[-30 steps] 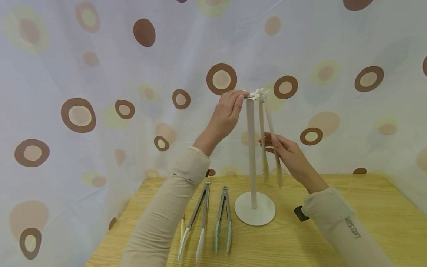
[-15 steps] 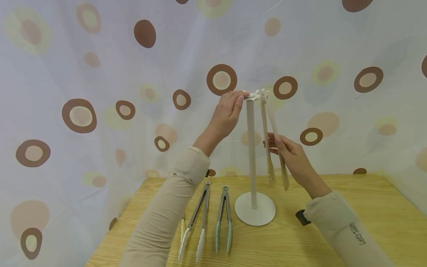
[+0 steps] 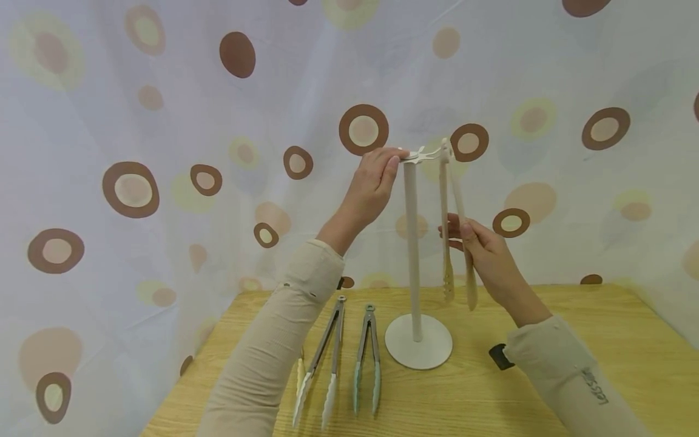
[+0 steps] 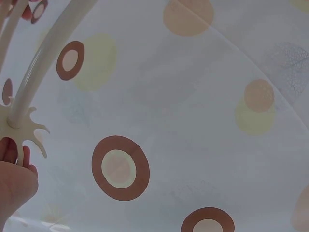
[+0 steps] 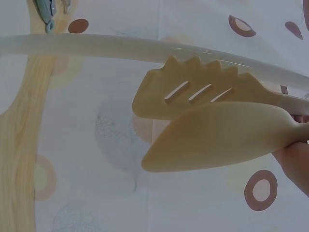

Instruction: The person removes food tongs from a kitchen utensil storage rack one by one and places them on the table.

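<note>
My left hand (image 3: 368, 185) grips the hooked top (image 3: 420, 156) of a white utensil stand (image 3: 412, 255), fingers over it and thumb at its edge. In my right hand (image 3: 486, 249) is a pair of beige tongs (image 3: 445, 182), pointing down, thumb on one arm and fingers behind. Their joined end is at the tip of a right-hand hook; I cannot tell whether it still hangs there. In the right wrist view one tongs head (image 5: 203, 89) is slotted and toothed, the other (image 5: 217, 137) smooth and spoon-like.
On the wooden table (image 3: 573, 364), left of the stand's round base (image 3: 417, 355), lie white-tipped tongs (image 3: 330, 364) and green-tipped tongs (image 3: 367, 364). A yellow-tipped utensil (image 3: 300, 373) shows partly behind the left sleeve. A spotted curtain (image 3: 306, 91) closes off the back.
My right hand has drawn the beige tongs to the right, their joined end sliding outward to the hook's tip and slightly up. The left hand stays on the stand's top.
</note>
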{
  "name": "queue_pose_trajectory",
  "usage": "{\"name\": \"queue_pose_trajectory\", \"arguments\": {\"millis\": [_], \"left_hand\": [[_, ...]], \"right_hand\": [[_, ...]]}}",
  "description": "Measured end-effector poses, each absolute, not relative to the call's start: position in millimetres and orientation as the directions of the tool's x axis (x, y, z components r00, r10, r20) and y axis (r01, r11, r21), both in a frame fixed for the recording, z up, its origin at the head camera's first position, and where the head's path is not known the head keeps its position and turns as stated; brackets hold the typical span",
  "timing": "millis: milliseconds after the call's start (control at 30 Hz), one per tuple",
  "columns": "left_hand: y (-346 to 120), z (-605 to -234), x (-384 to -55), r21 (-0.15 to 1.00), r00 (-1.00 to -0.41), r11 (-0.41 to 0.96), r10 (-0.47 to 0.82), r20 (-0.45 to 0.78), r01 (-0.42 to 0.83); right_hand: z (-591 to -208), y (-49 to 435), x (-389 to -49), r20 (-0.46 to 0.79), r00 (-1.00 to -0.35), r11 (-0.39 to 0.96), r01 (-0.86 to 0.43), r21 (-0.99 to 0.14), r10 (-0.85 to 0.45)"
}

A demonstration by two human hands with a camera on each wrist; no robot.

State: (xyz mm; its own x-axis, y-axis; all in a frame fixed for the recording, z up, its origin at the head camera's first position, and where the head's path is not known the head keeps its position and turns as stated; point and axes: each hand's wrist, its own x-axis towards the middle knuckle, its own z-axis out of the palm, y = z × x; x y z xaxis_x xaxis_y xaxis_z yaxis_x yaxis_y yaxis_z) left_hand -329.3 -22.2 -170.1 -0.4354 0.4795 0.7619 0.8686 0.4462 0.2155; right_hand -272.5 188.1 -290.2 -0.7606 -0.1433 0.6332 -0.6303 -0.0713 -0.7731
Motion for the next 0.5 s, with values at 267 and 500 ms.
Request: {"name": "queue_pose_trajectory", "arguments": {"millis": [267,500], "left_hand": [[-22.5,-169.7,-328.4,0.200,-0.419,0.440,0.483,0.769,0.876],[-22.3,-169.7,-328.1,0.203,-0.423,0.445,0.477,0.771,0.872]], "right_hand": [[-291.6,193.8,-266.3,0.612,-0.787,-0.095,-0.605,-0.791,-0.081],[-288.0,204.9,-256.7,0.550,-0.832,-0.138,-0.537,-0.832,-0.078]]}}
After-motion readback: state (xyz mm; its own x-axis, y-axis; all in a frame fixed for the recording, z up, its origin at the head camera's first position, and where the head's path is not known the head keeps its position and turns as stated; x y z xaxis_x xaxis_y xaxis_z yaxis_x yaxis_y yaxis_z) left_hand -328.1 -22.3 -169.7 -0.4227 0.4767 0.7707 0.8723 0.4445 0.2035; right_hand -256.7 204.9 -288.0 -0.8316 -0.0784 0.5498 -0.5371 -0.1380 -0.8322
